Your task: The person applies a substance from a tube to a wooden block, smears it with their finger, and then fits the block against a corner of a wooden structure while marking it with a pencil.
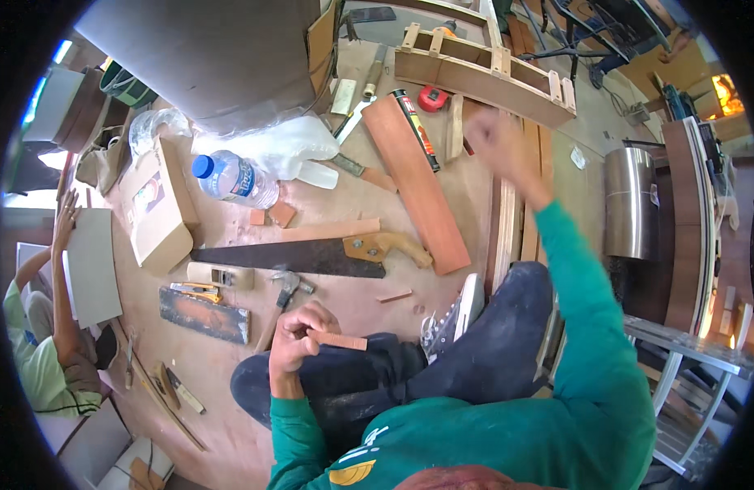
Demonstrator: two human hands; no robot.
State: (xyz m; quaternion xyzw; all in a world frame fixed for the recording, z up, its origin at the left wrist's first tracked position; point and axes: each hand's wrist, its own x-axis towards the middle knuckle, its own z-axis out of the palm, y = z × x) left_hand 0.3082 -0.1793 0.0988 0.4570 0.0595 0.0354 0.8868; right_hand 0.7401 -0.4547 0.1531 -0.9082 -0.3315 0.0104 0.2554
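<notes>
My left hand [299,335] is closed on a small thin wooden piece [344,341] above my bent legs. A claw hammer [287,286] lies just beyond it, beside a wooden hand plane [234,277] and a handsaw [295,259]. My right hand [495,139], smeared by motion, is raised at the upper right near a wooden strip [454,126], a red tape measure [432,98] and a black sealant tube [416,131]. I cannot tell whether it holds anything. A reddish board [418,196] lies left of it.
A water bottle [236,180], cardboard box [155,212] and plastic bag [295,143] lie at left. Another person [50,376] handles a white panel [91,269] there. A wooden frame [483,69] lies at the back; a steel cylinder [630,204] and aluminium ladder [675,376] are at right.
</notes>
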